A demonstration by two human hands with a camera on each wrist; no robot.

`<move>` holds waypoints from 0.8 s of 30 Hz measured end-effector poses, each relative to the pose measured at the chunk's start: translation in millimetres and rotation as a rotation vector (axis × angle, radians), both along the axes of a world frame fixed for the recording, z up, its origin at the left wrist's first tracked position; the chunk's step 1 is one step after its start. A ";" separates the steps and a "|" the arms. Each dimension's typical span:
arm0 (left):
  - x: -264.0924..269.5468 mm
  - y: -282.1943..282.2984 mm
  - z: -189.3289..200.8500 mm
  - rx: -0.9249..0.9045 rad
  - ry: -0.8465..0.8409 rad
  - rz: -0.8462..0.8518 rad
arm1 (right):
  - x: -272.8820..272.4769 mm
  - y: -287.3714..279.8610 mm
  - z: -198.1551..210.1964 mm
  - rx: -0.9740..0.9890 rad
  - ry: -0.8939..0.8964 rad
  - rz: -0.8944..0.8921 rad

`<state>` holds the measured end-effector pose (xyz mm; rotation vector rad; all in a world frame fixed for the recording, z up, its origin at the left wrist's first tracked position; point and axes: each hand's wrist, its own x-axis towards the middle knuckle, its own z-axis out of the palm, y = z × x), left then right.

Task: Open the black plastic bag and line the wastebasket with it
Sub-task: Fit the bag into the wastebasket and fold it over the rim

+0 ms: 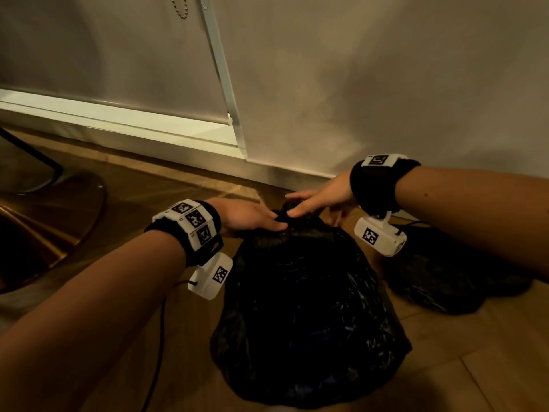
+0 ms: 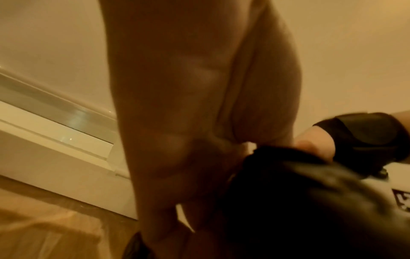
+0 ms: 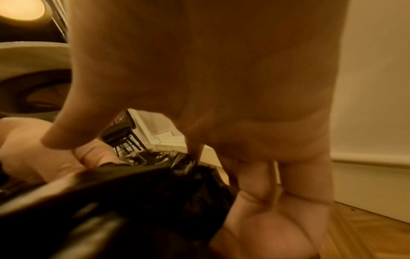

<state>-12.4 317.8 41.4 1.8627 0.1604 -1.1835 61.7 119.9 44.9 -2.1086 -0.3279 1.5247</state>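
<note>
Pinching black plastic bag point(image 1: 309, 307) top: left grip point(image 1: 248, 217), right grip point(image 1: 322, 196) | wood floor point(image 1: 490, 367) | pale wall point(image 1: 386, 84)

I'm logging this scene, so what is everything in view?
Bag: one, black, on the floor in the centre, its top bunched between both hands.
Second bag: one, black, on the floor at right, by the wall.
Floor: wood.
Wall: pale, behind.
Chair base: one, brassy, far left.
Left hand: pinches the bag's top.
Right hand: pinches the bag's top.
</note>
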 end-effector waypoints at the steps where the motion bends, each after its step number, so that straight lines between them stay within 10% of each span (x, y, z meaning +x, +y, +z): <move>1: -1.7 0.8 -0.1 -0.014 0.002 -0.003 | -1.7 0.2 0.5 -0.036 0.021 0.043; 11: -6.0 17.9 -35.8 0.038 0.131 0.139 | -3.8 6.5 -2.3 0.161 0.017 -0.139; 24: -4.2 8.7 -27.1 -0.140 -0.007 0.289 | 2.7 4.2 -9.4 -0.122 0.103 -0.151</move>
